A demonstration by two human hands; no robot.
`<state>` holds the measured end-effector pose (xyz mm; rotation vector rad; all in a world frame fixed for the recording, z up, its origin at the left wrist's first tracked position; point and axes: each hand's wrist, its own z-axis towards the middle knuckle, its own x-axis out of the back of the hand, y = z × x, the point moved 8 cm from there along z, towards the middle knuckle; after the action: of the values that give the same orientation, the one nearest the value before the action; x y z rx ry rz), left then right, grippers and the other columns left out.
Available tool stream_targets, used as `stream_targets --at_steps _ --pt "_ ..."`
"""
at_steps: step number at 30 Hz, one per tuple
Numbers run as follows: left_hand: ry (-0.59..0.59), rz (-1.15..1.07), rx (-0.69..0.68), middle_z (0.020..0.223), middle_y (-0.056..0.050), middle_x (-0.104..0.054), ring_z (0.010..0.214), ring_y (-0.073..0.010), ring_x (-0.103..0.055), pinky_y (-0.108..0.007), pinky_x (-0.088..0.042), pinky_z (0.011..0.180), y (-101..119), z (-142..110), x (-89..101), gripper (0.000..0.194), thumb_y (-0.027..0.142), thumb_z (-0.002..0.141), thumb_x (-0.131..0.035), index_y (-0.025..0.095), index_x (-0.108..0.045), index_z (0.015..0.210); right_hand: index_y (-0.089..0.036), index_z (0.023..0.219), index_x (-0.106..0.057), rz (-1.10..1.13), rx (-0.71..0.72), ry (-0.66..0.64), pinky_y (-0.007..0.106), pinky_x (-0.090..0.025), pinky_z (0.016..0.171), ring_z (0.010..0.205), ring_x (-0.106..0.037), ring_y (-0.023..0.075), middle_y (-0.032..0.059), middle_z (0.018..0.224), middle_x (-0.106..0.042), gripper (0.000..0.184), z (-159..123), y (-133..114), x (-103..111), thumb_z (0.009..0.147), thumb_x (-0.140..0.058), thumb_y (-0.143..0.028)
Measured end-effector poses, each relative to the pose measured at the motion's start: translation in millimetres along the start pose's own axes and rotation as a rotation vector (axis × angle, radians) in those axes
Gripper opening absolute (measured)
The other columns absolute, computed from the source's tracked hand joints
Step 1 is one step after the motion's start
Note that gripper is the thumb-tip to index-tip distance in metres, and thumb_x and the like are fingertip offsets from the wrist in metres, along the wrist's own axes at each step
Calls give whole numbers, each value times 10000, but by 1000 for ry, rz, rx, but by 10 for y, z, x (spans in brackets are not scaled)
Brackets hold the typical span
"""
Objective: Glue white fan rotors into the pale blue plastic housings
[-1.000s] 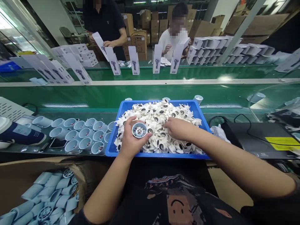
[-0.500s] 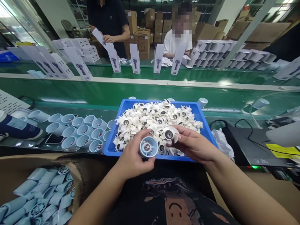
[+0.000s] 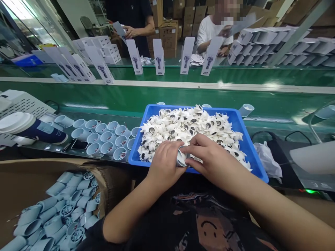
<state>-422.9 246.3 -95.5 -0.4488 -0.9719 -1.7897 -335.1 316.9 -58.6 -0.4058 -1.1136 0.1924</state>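
Note:
My left hand (image 3: 164,164) is closed round a pale blue round housing (image 3: 181,158), of which only a sliver shows between my hands. My right hand (image 3: 209,158) presses against the housing's open end with its fingers closed; the white fan impeller it held is hidden there. Both hands hover over the near edge of a blue tray (image 3: 255,153) heaped with white fan impellers (image 3: 188,127).
Several pale blue housings (image 3: 104,137) lie in rows left of the tray, beside a phone (image 3: 80,144) and a dark bottle (image 3: 31,129). A cardboard box (image 3: 52,209) of housings sits lower left. Across the green conveyor (image 3: 157,97) two people handle white cartons (image 3: 159,56).
My right hand picked an impeller out of the tray and brought it to the housing in my left hand. Both hands have come together, and the view has shifted to the right.

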Motion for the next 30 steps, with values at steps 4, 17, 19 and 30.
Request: stream_targets --at_steps 4,17,19,30 --pt "-70 -76 127 1146 -97 -733 1057 -278 -703 -457 -575 927 -110 12 55 374 223 859 -672 215 -549 1213 -177 1209 -634 91 68 15 310 -586 771 884 -622 177 82 1011 -562 238 18 -20 -24 1004 -517 -146" --pt "-13 43 13 1085 -120 -720 1002 -321 -699 -506 -570 892 30 19 112 368 133 845 -579 209 -508 1198 -187 873 -697 -16 21 -60 277 -494 605 718 -575 171 34 819 -533 106 97 -20 -189 957 -633 -180" --pt "3 49 26 1086 -114 -715 1005 -326 -701 -513 -573 896 50 21 123 377 126 845 -571 236 -494 1197 -197 894 -716 33 -13 -31 293 -528 598 706 -594 177 37 826 -531 99 109 35 -205 952 -638 -190" --pt "-18 278 503 1287 -175 -558 1305 -443 -526 -577 -463 1119 -1187 535 796 586 492 741 -835 198 -711 1233 -329 975 -786 168 -121 371 145 -605 851 1030 -721 145 32 1164 -687 219 -750 272 658 1033 -587 -401"
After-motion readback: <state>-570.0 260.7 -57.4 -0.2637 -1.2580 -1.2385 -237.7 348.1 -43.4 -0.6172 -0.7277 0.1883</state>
